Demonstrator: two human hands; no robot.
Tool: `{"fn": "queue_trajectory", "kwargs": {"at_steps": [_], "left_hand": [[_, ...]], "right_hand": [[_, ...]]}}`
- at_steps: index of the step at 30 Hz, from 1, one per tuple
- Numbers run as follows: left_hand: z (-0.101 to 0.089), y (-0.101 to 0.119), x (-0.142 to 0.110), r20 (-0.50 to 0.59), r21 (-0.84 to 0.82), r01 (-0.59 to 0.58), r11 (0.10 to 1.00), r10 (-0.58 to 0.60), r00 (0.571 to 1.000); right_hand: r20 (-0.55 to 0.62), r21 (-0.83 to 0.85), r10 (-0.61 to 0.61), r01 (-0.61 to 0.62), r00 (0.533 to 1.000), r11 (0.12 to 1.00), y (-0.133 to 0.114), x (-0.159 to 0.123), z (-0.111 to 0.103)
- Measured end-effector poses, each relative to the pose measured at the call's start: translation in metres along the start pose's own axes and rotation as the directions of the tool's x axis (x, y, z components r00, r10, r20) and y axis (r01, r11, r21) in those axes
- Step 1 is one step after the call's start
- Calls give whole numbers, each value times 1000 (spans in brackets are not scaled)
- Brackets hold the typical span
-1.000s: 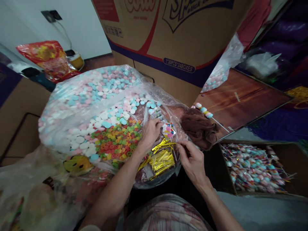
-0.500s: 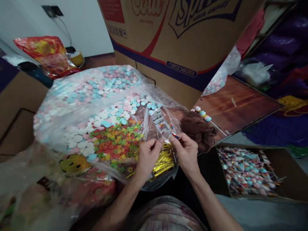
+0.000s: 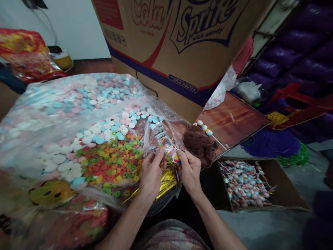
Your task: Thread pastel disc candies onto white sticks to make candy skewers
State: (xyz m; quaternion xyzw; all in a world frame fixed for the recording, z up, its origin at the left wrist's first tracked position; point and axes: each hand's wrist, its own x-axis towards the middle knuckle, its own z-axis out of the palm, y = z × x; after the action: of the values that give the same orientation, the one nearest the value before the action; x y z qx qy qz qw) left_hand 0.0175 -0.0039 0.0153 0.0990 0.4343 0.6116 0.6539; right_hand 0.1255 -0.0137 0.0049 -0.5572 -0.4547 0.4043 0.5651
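Between my two hands is a small clear candy wrapper (image 3: pixel 170 152) with coloured print. My left hand (image 3: pixel 152 172) pinches its left side between thumb and fingers. At its other side, my right hand (image 3: pixel 189 168) grips the edge. Just beyond lies a stack of printed clear wrappers (image 3: pixel 159 133). Gold twist ties (image 3: pixel 166 182) lie beneath my hands, partly covered by them. To the left spread ring-shaped gummies (image 3: pixel 109 158) in red, green and yellow. Pink, white and blue candies (image 3: pixel 85 93) fill the large clear plastic bag around them.
A big cardboard carton (image 3: pixel 156 59) stands behind the candies. One candy stick (image 3: pixel 205 128) lies beyond a brown cloth (image 3: pixel 200 144). An open box (image 3: pixel 282 187) at right holds many wrapped candy sticks (image 3: pixel 244 184). A red snack bag (image 3: pixel 26 52) stands back left.
The wrapper has come up between my hands and shows more of its print. My right hand has shifted its grip along the edge. The view has turned slightly to the right.
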Motion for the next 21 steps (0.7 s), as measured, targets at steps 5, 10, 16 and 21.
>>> {"fn": "queue_trajectory", "kwargs": {"at_steps": [5, 10, 16, 21], "left_hand": [[-1, 9, 9, -31, -39, -5, 999, 3, 1000], [-2, 11, 19, -127, -42, -102, 994, 96, 987], [-5, 11, 27, -141, -51, -89, 995, 81, 987], [-9, 9, 35, -142, -85, -55, 995, 43, 989]], "right_hand": [[146, -163, -111, 135, 983, 977, 3, 7, -15], [-23, -501, -300, 249, 954, 829, 2, 45, -54], [-198, -923, -366, -47, 909, 383, 30, 113, -127], [-137, -916, -342, 12, 930, 401, 58, 124, -152]]}}
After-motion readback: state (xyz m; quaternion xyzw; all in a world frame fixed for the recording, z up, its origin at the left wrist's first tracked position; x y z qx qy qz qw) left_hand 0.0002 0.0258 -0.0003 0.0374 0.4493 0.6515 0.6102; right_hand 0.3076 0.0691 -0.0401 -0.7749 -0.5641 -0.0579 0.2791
